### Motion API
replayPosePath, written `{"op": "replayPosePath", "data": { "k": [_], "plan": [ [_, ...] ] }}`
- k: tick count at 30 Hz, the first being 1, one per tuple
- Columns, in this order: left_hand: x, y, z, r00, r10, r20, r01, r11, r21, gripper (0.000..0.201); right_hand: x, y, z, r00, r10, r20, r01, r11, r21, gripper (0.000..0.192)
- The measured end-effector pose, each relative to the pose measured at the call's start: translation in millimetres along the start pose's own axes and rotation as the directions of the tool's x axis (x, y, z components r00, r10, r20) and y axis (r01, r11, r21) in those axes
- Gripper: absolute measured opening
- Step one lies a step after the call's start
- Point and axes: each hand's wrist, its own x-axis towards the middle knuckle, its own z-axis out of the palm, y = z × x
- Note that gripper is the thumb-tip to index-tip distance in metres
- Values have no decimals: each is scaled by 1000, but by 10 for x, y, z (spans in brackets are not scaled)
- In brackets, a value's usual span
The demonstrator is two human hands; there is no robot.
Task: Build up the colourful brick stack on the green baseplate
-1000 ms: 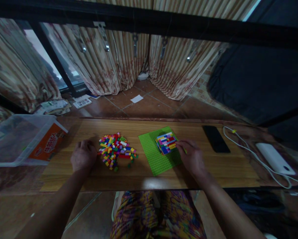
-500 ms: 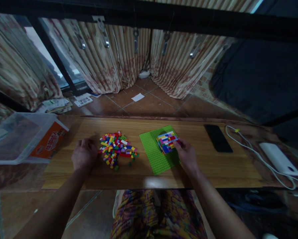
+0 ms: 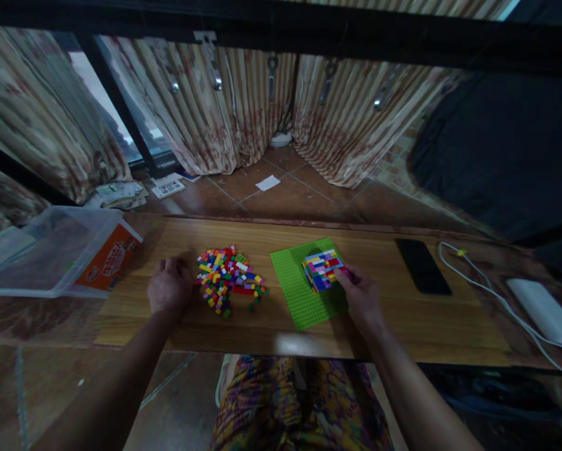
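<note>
Head view: right hand [image 3: 363,297] pinches the brick block [image 3: 323,270] on the green baseplate [image 3: 300,294]; left hand [image 3: 169,285], loosely curled and holding nothing, rests beside the loose brick pile [image 3: 227,282].

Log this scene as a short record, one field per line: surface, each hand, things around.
surface: wooden table
left hand: rests on the table beside the pile of loose bricks
right hand: fingertips at the right edge of the brick block
block: sits on the green baseplate
right side: black phone, white cable
left side: clear plastic bin
</note>
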Motion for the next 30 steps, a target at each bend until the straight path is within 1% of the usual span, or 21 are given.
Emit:
{"op": "replayPosePath", "data": {
  "k": [2, 3, 4, 5, 6, 7, 8, 10, 12, 14, 16, 18, 20, 23, 27, 30],
  "plan": [
    [-5, -10, 11, 1000, 15, -7, -15, 1000, 2, 30, -49, -32, -22, 999, 31, -24, -29, 996, 83, 49],
    [-8, -13, 15, 1000, 15, -7, -15, 1000, -1, 29, -83, -51, -33, 998, 26, -59, -19, 994, 108, 49],
    [-13, -15, 18, 1000, 14, -9, -14, 1000, -6, 29, -124, -74, -40, 994, -5, -108, 15, 995, 95, 48],
    [-16, -16, 21, 1000, 8, -12, -8, 1000, -8, 29, -169, -103, -42, 986, -54, -160, 62, 997, 45, 48],
    [-19, -16, 25, 1000, 11, -9, -11, 1000, -10, 28, -218, -137, -34, 968, -119, -222, 112, 993, -44, 47],
    [-20, -17, 30, 1000, 16, -11, -16, 1000, -15, 27, -272, -179, -14, 944, -195, -267, 161, 977, -141, 46],
    [-21, -17, 36, 1000, 23, -11, -24, 999, -21, 27, -331, -227, 23, 917, -284, -281, 225, 948, -224, 43],
    [-21, -21, 48, 999, 28, -17, -29, 999, -34, 27, -464, -334, 150, 860, -466, -211, 386, 862, -329, 34],
    [-22, -26, 56, 1000, 23, -14, -23, 999, -45, 27, -604, -434, 342, 808, -589, -31, 551, 773, -314, 25],
    [-26, -30, 60, 1000, 14, -6, -15, 998, -55, 26, -727, -503, 579, 748, -644, 162, 662, 706, -250, 19],
    [-32, -33, 58, 1000, 12, 2, -12, 998, -68, 26, -806, -540, 831, 705, -627, 331, 701, 688, -190, 17],
    [-37, -32, 54, 1000, 13, 9, -12, 997, -77, 26, -829, -564, 1087, 679, -594, 431, 703, 695, -151, 18],
    [-41, -32, 51, 1000, 14, 14, -13, 996, -84, 26, -807, -597, 1345, 653, -576, 492, 712, 688, -141, 19],
    [-43, -33, 49, 1000, 17, 13, -16, 996, -89, 26, -732, -681, 1740, 599, -533, 597, 744, 647, -168, 21],
    [-35, -40, 49, 999, 33, 15, -32, 994, -101, 25, -647, -797, 2209, 577, -443, 687, 778, 555, -295, 22],
    [-28, -43, 44, 999, 30, 21, -28, 994, -104, 25, -624, -838, 2441, 568, -372, 735, 797, 471, -377, 21]
  ]
}}
